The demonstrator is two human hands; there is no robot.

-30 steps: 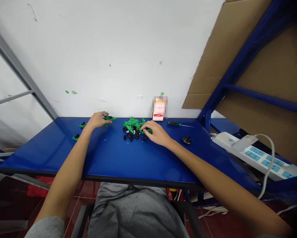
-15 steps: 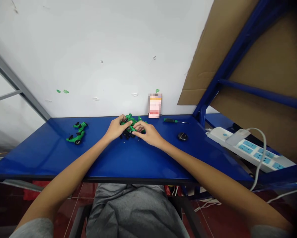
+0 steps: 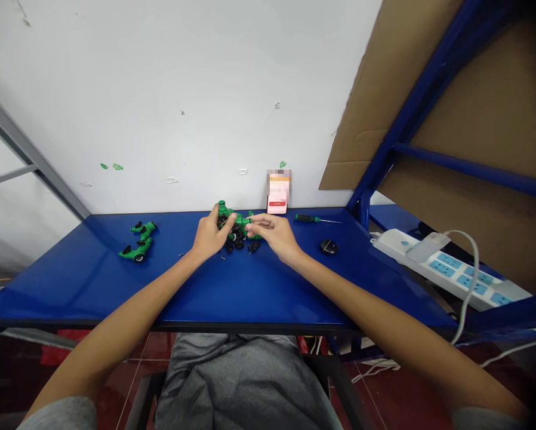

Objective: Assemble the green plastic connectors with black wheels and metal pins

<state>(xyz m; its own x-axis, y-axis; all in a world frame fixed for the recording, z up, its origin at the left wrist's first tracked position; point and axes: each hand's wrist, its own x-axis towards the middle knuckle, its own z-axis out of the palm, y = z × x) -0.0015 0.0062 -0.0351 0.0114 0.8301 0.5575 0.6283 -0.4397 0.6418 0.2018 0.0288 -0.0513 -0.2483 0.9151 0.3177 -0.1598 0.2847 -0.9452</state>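
My left hand is closed around a green plastic hose fitting, its thumb pressed along the near side. The fingertips of my right hand pinch the fitting's right end. A green end piece rises beyond my left fingers; I cannot tell if it belongs to the held fitting. Under and behind both hands lies a pile of green parts and black parts, partly hidden. One black part sits just below my right fingers. Tiny screws lie on the blue table in front.
Two green fittings with black levers rest at the left. A phone with a lit screen leans on the wall. To its right are a screwdriver and a round black object. A white power strip runs beyond the table's right side.
The fitting is now held turned between both hands, with my right fingers at its right end. My right hand has shifted slightly right, uncovering black parts beneath.
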